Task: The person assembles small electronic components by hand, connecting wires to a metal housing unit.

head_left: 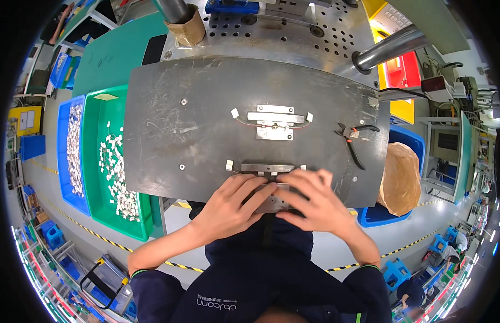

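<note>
My left hand [233, 205] and my right hand [316, 203] meet at the near metal fixture [272, 202], by the front edge of the dark grey plate [207, 134]. The fingers of both are bent and closed together at its middle; what they pinch there is hidden. A dark metal bar [268, 167] lies just beyond my fingertips. White connectors flank it, one [229, 165] on the left and one on the right, with thin wires running toward the fixture. Farther off, a second fixture [275, 133] with a bar [275, 117] holds a similar wire with white connectors at both ends.
Black pliers with orange marks [351, 141] lie on the plate's right. At the left stand a green bin [94, 161] of white connector pieces and a blue bin [63, 134]. A brown paper bag [400, 180] sits in a blue bin at right. Metal columns [389, 49] rise behind.
</note>
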{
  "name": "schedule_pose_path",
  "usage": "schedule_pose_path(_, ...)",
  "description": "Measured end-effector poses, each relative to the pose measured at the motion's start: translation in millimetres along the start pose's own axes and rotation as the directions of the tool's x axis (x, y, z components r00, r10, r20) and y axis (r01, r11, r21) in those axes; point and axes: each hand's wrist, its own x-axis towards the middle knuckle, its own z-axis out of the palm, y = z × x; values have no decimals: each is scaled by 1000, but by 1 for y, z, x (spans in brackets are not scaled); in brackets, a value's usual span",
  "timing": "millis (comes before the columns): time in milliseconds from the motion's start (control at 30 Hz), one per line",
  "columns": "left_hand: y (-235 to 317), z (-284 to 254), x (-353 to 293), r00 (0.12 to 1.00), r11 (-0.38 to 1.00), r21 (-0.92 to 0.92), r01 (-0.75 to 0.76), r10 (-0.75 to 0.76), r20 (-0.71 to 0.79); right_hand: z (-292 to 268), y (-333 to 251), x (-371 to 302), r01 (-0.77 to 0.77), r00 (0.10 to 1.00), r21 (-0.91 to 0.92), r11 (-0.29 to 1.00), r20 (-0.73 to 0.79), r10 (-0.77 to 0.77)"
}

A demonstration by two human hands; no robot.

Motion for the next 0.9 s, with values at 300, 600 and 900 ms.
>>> schedule_pose_path(300,-14,-18,22,983,949,-287,-129,85,-162,-3,-4,5,41,971,-84,996,-233,-60)
schedule_pose_path(600,-73,-42,107,974,946,-303,-114,47,-221,-36,63,81,62,954,2,998,-295,-59)
schedule_pose_path(900,-88,-23,100,976,952,-270,-145,92,-198,-20,71,80,-32,976,13,999,-214,34)
